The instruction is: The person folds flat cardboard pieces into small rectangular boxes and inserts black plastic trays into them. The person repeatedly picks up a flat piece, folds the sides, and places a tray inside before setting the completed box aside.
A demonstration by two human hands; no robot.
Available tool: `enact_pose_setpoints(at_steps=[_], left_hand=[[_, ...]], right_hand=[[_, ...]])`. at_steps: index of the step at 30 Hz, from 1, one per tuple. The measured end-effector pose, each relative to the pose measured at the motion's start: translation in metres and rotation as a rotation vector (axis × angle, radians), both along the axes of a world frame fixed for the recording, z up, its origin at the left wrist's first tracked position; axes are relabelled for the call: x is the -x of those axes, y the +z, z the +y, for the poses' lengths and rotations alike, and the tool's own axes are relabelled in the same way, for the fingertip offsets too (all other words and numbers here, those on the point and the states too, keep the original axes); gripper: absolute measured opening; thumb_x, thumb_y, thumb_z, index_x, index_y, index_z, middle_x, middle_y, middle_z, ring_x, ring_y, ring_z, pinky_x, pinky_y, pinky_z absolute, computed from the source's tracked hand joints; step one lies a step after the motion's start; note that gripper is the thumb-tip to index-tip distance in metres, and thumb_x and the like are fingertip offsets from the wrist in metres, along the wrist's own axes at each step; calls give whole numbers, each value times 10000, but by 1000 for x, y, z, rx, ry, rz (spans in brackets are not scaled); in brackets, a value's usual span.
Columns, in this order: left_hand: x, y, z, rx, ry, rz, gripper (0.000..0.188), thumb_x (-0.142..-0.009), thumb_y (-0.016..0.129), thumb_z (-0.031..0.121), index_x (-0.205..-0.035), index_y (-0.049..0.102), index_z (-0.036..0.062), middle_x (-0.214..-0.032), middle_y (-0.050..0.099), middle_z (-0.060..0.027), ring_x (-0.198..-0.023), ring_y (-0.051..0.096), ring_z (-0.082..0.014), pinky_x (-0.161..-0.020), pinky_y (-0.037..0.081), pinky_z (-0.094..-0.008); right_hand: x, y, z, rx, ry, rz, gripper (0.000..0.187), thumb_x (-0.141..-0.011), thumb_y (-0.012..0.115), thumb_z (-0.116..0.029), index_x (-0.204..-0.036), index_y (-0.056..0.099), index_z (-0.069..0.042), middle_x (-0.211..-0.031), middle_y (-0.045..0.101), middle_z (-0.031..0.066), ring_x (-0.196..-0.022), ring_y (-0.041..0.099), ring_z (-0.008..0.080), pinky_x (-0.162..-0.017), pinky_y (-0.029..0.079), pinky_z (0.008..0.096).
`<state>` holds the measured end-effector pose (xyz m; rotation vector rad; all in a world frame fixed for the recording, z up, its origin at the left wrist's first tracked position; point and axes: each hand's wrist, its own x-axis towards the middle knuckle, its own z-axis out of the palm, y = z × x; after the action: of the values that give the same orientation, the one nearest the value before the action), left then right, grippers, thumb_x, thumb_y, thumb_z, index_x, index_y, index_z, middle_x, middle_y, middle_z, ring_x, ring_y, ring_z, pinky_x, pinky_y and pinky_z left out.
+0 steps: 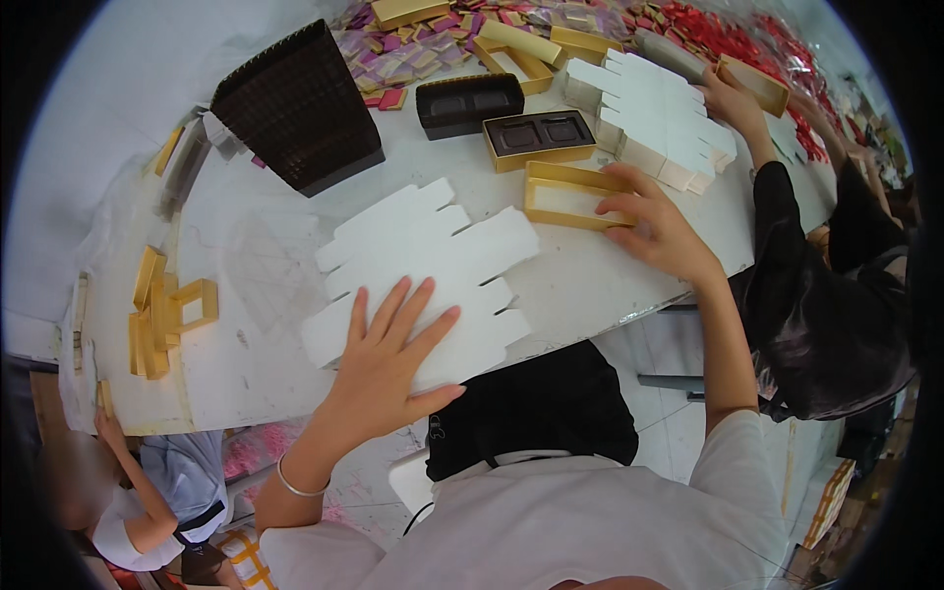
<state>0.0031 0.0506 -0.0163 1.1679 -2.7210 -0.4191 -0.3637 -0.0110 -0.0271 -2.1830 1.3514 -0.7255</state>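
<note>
My left hand lies flat with spread fingers on a stack of white die-cut cardboard blanks near the table's front edge. My right hand grips the right end of a shallow gold box with a pale inside, its fingers over the rim. Just beyond that box sits another gold box with a dark brown two-cavity insert in it. To its left, a short stack of dark brown plastic inserts rests on the table.
A tall leaning stack of dark inserts stands far left. More white blanks lie at the right, beside a co-worker's hand on a gold box. Wrapped pieces are heaped behind. Gold boxes lie left, near another seated person.
</note>
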Motion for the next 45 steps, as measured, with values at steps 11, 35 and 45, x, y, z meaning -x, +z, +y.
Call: enact_pose_setpoints(at_steps=[11, 35, 45], left_hand=[[-19, 21, 2, 62, 56, 210, 640, -757, 731, 463, -1268, 572, 110, -1398, 460, -133, -1317, 402, -339, -1109, 210, -575], [116, 16, -124, -119, -45, 115, 663, -734, 771, 213, -1294, 473, 22, -1236, 458, -126, -993, 590, -311, -837, 498, -390], [126, 2, -108, -270, -177, 297, 594, -742, 757, 123, -1246, 475, -18, -1157, 479, -130, -957, 601, -308, -832, 509, -369]], right_hand=[[-73, 37, -49, 592, -24, 112, 275, -825, 663, -98, -1083, 616, -16, -1209, 578, 144, -1130, 542, 311, -938, 452, 387], [24, 75, -24, -305, -97, -281, 399, -871, 628, -465, -814, 581, -73, -755, 523, -36, -715, 473, 52, -647, 359, 210], [19, 43, -12, -380, -43, 83, 324, -889, 608, -285, -1083, 671, -33, -936, 644, 88, -745, 604, 196, -692, 479, 313]])
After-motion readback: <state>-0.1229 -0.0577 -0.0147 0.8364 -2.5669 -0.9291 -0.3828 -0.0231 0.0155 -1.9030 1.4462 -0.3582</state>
